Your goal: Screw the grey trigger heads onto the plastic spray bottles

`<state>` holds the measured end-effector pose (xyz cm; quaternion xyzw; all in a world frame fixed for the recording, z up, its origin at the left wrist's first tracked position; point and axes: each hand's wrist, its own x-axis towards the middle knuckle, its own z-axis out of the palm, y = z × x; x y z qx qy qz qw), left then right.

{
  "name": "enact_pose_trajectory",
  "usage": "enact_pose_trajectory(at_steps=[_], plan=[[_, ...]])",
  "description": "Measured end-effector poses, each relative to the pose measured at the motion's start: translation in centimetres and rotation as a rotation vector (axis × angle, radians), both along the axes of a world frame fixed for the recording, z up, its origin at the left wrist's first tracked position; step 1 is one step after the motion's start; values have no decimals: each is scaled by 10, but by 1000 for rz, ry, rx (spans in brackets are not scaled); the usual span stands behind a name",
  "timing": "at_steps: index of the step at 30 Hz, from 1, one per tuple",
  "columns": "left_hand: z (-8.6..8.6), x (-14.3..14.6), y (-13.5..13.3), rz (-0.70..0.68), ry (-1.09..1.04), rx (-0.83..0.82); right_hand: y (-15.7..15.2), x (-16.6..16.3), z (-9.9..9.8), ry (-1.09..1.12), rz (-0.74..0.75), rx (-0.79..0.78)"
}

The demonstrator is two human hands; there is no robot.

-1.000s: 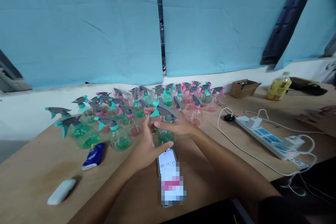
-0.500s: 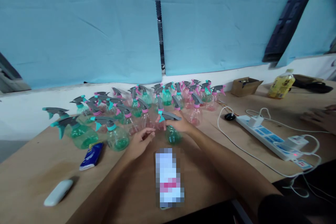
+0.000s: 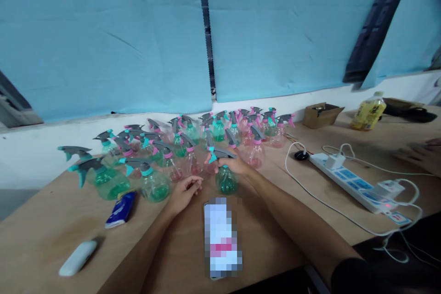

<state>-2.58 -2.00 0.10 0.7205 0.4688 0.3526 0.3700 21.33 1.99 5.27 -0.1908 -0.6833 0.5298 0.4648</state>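
My right hand is closed round the neck of a green spray bottle with a grey and turquoise trigger head. The bottle is upright, low over the table or on it; I cannot tell which. My left hand lies to its left, fingers loosely bent and a little apart, holding nothing. Beside that hand stands a clear-green spray bottle. Behind both hands are several more green and pink spray bottles, among them a pink one. A phone with a blurred-out screen lies between my forearms.
A blue packet and a white oblong case lie at left. To the right are a power strip with chargers and cables, a small cardboard box and a yellow drink bottle. Another person's hand rests at the right edge.
The green spray bottle in my right hand is slightly lower and steadier. My left hand has drawn a little back toward me, its fingers more bent.
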Motion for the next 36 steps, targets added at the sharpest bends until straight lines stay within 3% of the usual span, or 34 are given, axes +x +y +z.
enact_pose_trajectory(at_steps=[6,36], plan=[[-2,2,3,-2,19,9,0,-3,-5,41,20,-66],[0,3,-7,-21,99,92,-7,-7,2,26,-9,-28]])
